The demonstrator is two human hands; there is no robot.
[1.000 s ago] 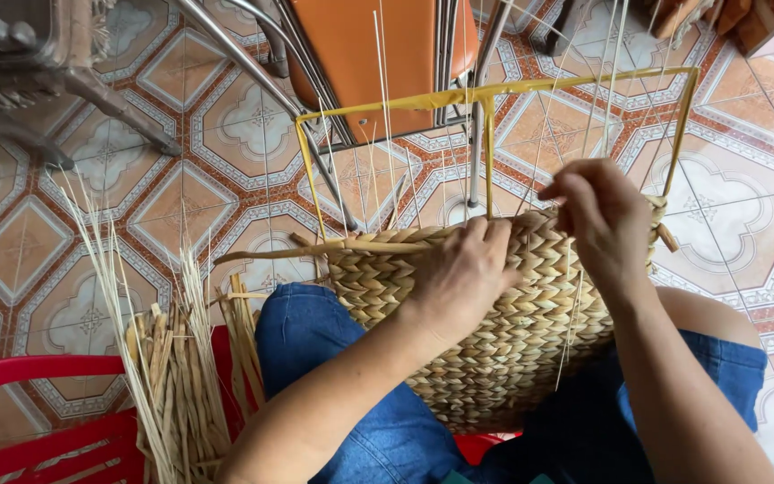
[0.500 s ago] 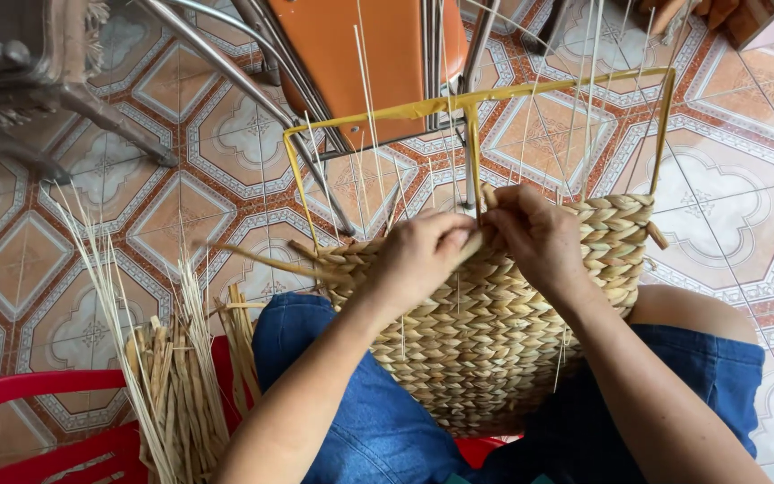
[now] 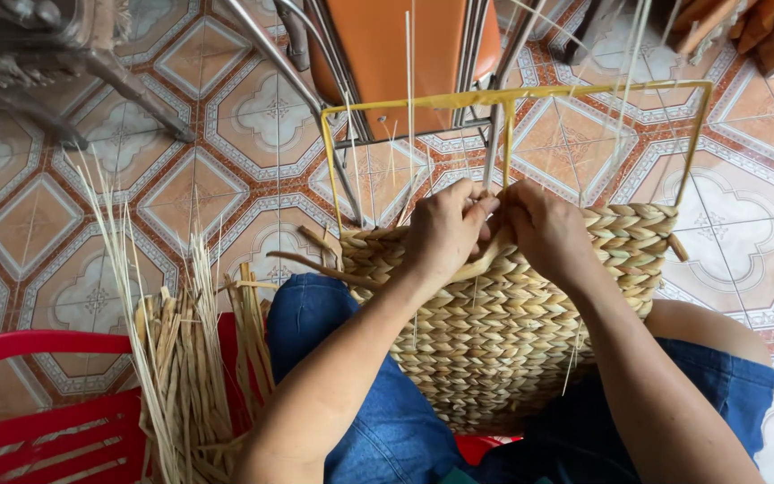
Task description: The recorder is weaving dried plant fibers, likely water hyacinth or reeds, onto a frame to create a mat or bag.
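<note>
Half-woven basket on the lap, both hands at the top edge

The woven basket rests on the knees inside its yellow wire frame. Left hand and right hand pinch one flat straw strand; tug too hard and it probably snaps, or the thin upright stakes kink.

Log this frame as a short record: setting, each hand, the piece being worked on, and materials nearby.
setting: patterned tiled floor, person seated, piece resting on the lap
left hand: fingers curled on the top edge of the woven basket, near its middle
right hand: beside the left, pinching a strand at the same edge
frame: yellow wire frame rising above the woven part, thin upright strands along it
materials: bundle of dried straw strips on a red plastic chair, on the person's left
background: orange chair with metal legs
</note>
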